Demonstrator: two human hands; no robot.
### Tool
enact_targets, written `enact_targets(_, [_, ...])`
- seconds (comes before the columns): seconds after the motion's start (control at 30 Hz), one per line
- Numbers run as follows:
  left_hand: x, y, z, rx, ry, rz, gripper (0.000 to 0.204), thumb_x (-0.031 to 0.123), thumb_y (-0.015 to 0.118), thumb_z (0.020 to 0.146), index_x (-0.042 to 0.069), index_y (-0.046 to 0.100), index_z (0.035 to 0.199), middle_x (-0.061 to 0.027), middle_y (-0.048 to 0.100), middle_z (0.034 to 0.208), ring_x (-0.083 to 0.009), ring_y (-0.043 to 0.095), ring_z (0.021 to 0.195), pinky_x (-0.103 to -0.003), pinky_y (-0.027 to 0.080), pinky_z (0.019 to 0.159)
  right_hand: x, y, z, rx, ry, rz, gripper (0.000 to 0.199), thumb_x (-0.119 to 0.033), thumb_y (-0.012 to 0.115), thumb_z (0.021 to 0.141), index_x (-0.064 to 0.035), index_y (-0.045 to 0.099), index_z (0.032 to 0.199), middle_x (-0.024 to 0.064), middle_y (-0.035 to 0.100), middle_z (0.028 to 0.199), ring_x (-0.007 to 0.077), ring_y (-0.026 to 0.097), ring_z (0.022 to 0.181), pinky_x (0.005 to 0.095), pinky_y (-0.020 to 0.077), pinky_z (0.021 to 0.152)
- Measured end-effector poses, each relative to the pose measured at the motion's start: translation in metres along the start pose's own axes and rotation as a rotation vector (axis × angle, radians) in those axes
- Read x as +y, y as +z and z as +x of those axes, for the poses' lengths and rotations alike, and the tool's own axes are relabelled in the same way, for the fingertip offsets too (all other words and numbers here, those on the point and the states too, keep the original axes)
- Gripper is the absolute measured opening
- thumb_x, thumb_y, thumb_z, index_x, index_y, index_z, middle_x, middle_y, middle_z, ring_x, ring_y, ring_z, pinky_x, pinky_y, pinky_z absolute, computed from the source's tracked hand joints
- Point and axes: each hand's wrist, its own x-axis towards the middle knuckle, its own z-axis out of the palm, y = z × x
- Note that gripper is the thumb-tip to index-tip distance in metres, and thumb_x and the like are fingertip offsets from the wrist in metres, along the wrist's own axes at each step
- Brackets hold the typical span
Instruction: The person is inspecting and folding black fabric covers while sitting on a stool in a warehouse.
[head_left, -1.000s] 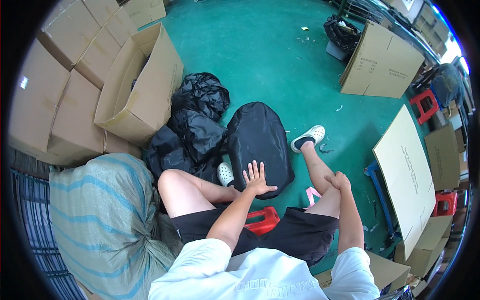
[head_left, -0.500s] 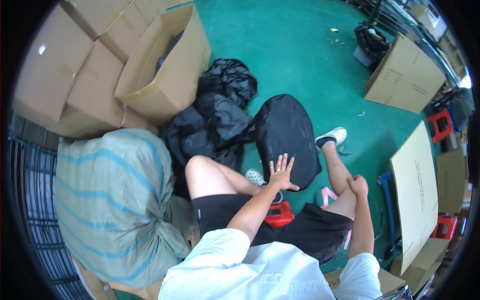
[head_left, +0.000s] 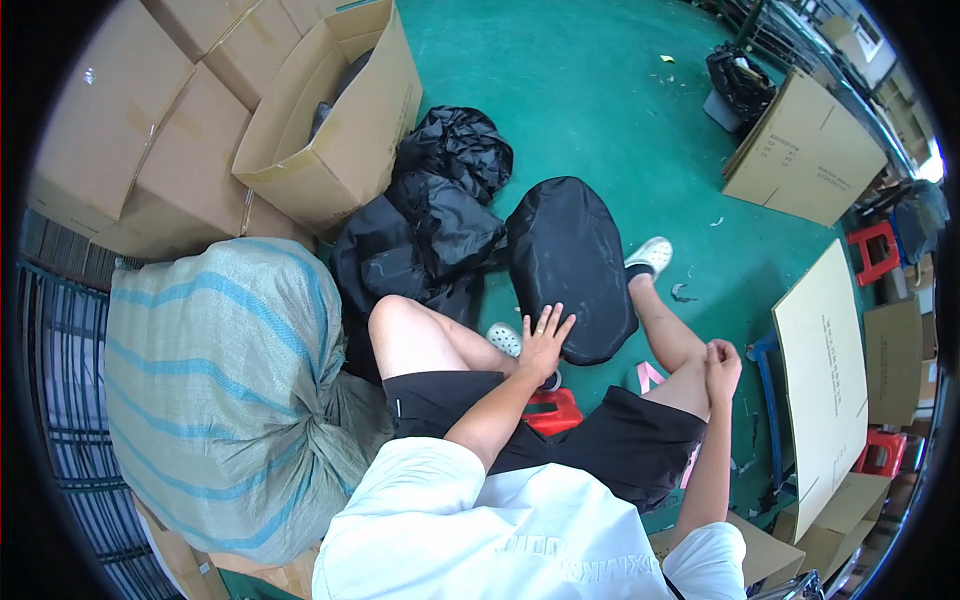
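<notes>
My left hand (head_left: 546, 340) is open, its fingers spread over the near end of a black fabric-covered bundle (head_left: 571, 262). The bundle is oblong with rounded ends and lies in front of me, between my lower legs. Beside my right knee, my right hand (head_left: 722, 372) is closed with its fingers curled in. Whatever it may hold is hidden. Crumpled black fabric (head_left: 425, 240) is heaped to the left of the bundle, touching its side.
An open cardboard box (head_left: 330, 150) stands far left beside stacked cartons (head_left: 120, 120). A stuffed, blue-striped woven sack (head_left: 215, 400) sits at my left. Between my thighs shows a red plastic stool (head_left: 553, 412). Flat cardboard sheets (head_left: 825, 390) lean at the right.
My right hand has lifted slightly off my knee and curled its fingers in. My left hand stays on the black bundle's near end. The whole view has shifted a little.
</notes>
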Motion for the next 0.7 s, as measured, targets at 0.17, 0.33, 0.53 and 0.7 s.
enact_targets(0.17, [-0.027, 0.017, 0.015, 0.142, 0.052, 0.075, 0.075, 0.010, 0.060, 0.084, 0.027, 0.031, 0.151, -0.0021, 0.022, 0.159, -0.0235, 0.024, 0.146, -0.055, 0.022, 0.115, 0.005, 0.000, -0.022, 0.013, -0.249, -0.321, 0.018, -0.017, 0.067, 0.086, -0.0009, 0.069, 0.091, 0.0126, 0.067, 0.083, 0.0234, 0.065, 0.076, 0.0348, 0.0514, 0.073])
enact_targets(0.33, [-0.034, 0.014, 0.028, 0.159, 0.068, 0.088, 0.071, 0.007, 0.055, 0.085, 0.027, 0.033, 0.150, -0.0022, 0.022, 0.160, -0.0241, 0.023, 0.147, -0.055, 0.021, 0.116, -0.017, 0.004, -0.022, 0.019, -0.173, -0.480, 0.018, -0.023, 0.067, 0.083, -0.0044, 0.068, 0.084, 0.0117, 0.067, 0.088, 0.0310, 0.062, 0.089, 0.0415, 0.0478, 0.082])
enact_targets(0.53, [-0.096, -0.028, 0.050, 0.084, 0.138, 0.189, 0.068, 0.007, 0.051, 0.088, 0.027, 0.032, 0.150, -0.0026, 0.021, 0.160, -0.0233, 0.025, 0.146, -0.049, 0.019, 0.119, -0.018, 0.018, -0.015, -0.019, -0.209, -0.496, 0.018, -0.024, 0.066, 0.084, -0.0062, 0.069, 0.087, 0.0121, 0.068, 0.090, 0.0314, 0.063, 0.089, 0.0416, 0.0491, 0.081])
enact_targets(0.7, [-0.145, -0.082, 0.026, -0.182, -0.003, 0.122, 0.071, 0.022, 0.070, 0.080, 0.018, 0.041, 0.144, -0.0117, 0.040, 0.150, -0.0263, 0.041, 0.137, -0.046, 0.032, 0.113, 0.030, 0.005, 0.003, -0.129, -0.032, 0.041, 0.021, -0.018, 0.067, 0.089, -0.0021, 0.070, 0.103, 0.0072, 0.069, 0.092, 0.0160, 0.064, 0.087, 0.0291, 0.0501, 0.081])
